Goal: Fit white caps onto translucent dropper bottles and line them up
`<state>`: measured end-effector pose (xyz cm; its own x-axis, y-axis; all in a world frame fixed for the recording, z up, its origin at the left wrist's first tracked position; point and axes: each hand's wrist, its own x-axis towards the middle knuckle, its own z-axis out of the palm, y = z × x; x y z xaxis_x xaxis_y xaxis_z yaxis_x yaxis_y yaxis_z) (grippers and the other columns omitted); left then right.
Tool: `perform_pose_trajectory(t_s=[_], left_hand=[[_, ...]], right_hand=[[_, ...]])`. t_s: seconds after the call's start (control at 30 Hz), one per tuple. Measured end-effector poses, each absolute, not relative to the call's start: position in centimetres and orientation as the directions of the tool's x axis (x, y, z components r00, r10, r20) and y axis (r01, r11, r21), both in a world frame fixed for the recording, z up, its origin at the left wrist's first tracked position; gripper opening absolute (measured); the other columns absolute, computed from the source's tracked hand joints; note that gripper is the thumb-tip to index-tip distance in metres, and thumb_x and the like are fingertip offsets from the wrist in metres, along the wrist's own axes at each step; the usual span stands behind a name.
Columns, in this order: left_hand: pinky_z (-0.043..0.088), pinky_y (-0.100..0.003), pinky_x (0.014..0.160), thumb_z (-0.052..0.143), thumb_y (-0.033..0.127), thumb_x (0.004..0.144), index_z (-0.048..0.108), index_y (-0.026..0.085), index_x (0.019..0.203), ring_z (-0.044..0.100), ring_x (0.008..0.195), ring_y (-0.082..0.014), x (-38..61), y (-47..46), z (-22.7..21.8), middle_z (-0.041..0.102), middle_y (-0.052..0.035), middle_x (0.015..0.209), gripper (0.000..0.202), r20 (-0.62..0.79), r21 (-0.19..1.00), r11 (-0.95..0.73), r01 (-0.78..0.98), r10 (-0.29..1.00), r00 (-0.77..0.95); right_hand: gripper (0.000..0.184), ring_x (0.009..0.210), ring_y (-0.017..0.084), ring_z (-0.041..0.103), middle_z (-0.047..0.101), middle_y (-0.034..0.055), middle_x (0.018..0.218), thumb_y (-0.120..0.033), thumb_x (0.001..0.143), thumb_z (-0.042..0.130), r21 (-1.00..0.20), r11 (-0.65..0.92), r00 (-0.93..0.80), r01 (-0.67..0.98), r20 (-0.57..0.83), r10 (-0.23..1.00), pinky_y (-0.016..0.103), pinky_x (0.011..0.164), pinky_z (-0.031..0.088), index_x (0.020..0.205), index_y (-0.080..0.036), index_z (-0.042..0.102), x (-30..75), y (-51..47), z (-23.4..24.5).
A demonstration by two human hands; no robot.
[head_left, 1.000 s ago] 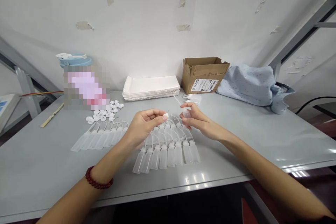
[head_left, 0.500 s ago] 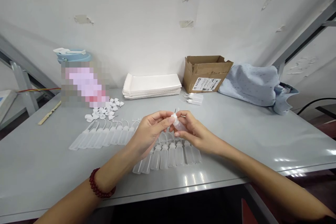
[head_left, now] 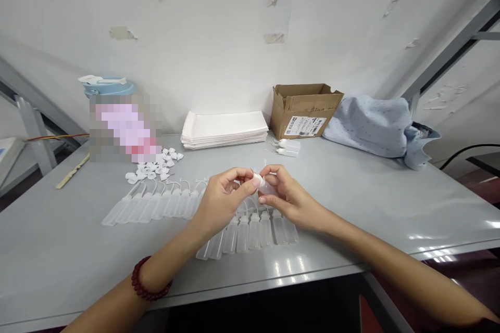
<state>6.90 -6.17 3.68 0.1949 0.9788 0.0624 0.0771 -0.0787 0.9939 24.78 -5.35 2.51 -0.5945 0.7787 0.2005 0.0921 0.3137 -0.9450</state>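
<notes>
A small translucent squeeze bottle (head_left: 269, 189) is held above the table, its body between the fingers of my right hand (head_left: 291, 195). My left hand (head_left: 222, 195) pinches the white needle-tip cap (head_left: 258, 179) at the bottle's top. Part of the bottle is covered by the right fingers. Below the hands lies a row of translucent bottles (head_left: 254, 233) with thin bent tubes. Another such row of bottles (head_left: 158, 205) lies left of my left hand. Beyond that row is a pile of loose white caps (head_left: 150, 167).
Stacked white envelopes (head_left: 226, 127) lie against the wall, left of an open cardboard box (head_left: 304, 109). Two capped bottles (head_left: 289, 148) lie before the box. Right of it is a bundled blue cloth (head_left: 367, 125). A yellowish stick (head_left: 73, 170) lies at the left.
The left fingers have shifted around the cap, and the needle tip shows less between them. Both hands remain on the bottle. The whole view has moved slightly.
</notes>
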Motion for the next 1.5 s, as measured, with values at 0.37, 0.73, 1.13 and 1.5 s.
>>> perform_pose_trajectory(t_s=[0.37, 0.73, 1.13, 1.5], left_hand=[[0.044, -0.031, 0.069, 0.063, 0.031, 0.080, 0.065, 0.019, 0.079, 0.054, 0.068, -0.0158, 6.3, -5.8, 4.4, 0.059, -0.0018, 0.071, 0.013, 0.201, 0.960, -0.252, 0.122, 0.923, 0.328], [0.044, -0.031, 0.072, 0.063, 0.028, 0.081, 0.066, 0.020, 0.086, 0.057, 0.072, -0.0167, 6.0, -5.8, 4.5, 0.062, -0.0019, 0.071, 0.010, 0.247, 0.949, -0.302, 0.087, 0.888, 0.389], [0.046, -0.030, 0.072, 0.061, 0.027, 0.084, 0.069, 0.018, 0.089, 0.058, 0.075, -0.0162, 5.8, -6.1, 5.1, 0.064, -0.0031, 0.076, 0.013, 0.214, 0.934, -0.307, 0.182, 0.890, 0.402], [0.050, -0.027, 0.076, 0.064, 0.021, 0.082, 0.071, 0.021, 0.093, 0.060, 0.089, -0.0166, 5.2, -5.8, 4.8, 0.066, -0.0044, 0.096, 0.013, 0.244, 0.954, -0.296, 0.054, 0.867, 0.435]], right_hand=[[0.032, 0.069, 0.010, 0.053, 0.062, 0.0007, 0.090, -0.031, 0.085, 0.063, -0.988, -0.070, -0.680, -0.137, 0.042, 0.732, 0.028, 0.067, 0.042, 0.101, -0.024, 0.036, 25.2, -5.2, 3.2], [0.033, 0.059, 0.007, 0.050, 0.066, 0.0039, 0.086, -0.029, 0.079, 0.070, -0.899, -0.338, -0.781, -0.278, 0.006, 0.624, 0.026, 0.062, 0.037, 0.098, -0.018, 0.046, 25.3, -4.9, 3.1], [0.028, 0.062, 0.007, 0.050, 0.065, 0.0024, 0.089, -0.026, 0.085, 0.063, -0.970, -0.164, -0.738, -0.180, 0.023, 0.675, 0.027, 0.068, 0.040, 0.101, -0.020, 0.041, 25.3, -5.0, 3.2], [0.027, 0.063, 0.008, 0.048, 0.064, 0.0033, 0.090, -0.027, 0.086, 0.061, -0.978, -0.132, -0.736, -0.161, 0.030, 0.676, 0.026, 0.067, 0.040, 0.100, -0.020, 0.039, 25.3, -5.1, 3.4]])
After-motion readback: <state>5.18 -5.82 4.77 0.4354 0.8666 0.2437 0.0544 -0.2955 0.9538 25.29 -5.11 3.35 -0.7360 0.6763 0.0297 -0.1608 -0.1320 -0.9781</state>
